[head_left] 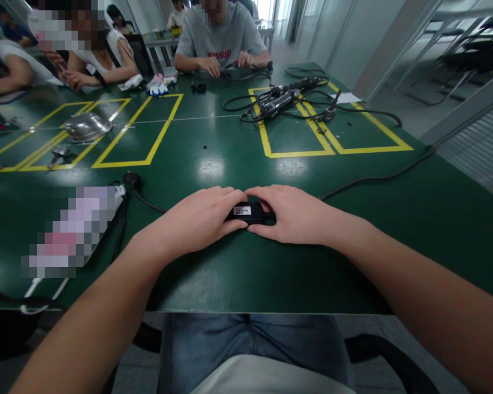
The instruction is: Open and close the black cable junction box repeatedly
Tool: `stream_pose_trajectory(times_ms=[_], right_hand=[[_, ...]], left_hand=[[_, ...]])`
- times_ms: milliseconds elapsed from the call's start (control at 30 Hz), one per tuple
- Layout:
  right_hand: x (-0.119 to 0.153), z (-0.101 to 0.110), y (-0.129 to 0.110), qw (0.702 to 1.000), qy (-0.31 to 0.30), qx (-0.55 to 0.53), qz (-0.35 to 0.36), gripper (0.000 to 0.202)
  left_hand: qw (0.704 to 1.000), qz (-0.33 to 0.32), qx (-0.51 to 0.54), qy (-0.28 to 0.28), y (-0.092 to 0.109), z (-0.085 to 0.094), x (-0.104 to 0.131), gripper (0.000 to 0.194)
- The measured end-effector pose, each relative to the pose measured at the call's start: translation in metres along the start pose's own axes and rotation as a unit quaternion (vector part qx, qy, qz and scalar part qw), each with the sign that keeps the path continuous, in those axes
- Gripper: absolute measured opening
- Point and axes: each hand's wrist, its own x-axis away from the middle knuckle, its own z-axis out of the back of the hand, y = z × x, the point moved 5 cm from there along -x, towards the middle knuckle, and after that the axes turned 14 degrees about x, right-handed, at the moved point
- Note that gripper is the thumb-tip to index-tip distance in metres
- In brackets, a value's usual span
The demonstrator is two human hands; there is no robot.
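Note:
A small black device [253, 213] with a white label lies at the middle of the green table, near its front part. My left hand [207, 215] is wrapped round its left end, thumb below and fingers above. My right hand [292, 214] closes round its right end in the same way. The fingertips of both hands nearly meet over the device. A black cable [149, 204] runs from a round black plug [132, 180] toward my left hand. Another black cable [378, 179] comes from behind my right hand and goes off to the right edge.
On the green table [213, 279], a blurred-out pinkish item [76, 230] lies at the left. Metal parts [86, 127] sit farther back left. Dark tools with cables [279, 103] lie within yellow tape at the back right. A person [224, 38] works across the table; others sit at the left.

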Motion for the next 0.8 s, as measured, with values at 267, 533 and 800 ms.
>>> stream_pose_trajectory(times_ms=[267, 533, 800], right_hand=[[0.000, -0.001, 0.003, 1.000, -0.002, -0.016, -0.010, 0.067], [0.001, 0.002, 0.006, 0.997, -0.022, -0.056, -0.055, 0.065], [0.000, 0.003, 0.007, 0.998, -0.017, -0.064, -0.014, 0.027]], left_hand=[[0.998, 0.003, 0.030, 0.052, -0.011, 0.005, -0.002, 0.033], [0.991, 0.052, -0.007, 0.125, -0.042, 0.008, -0.009, 0.040], [0.985, 0.101, 0.008, 0.140, -0.056, 0.000, -0.019, 0.046]])
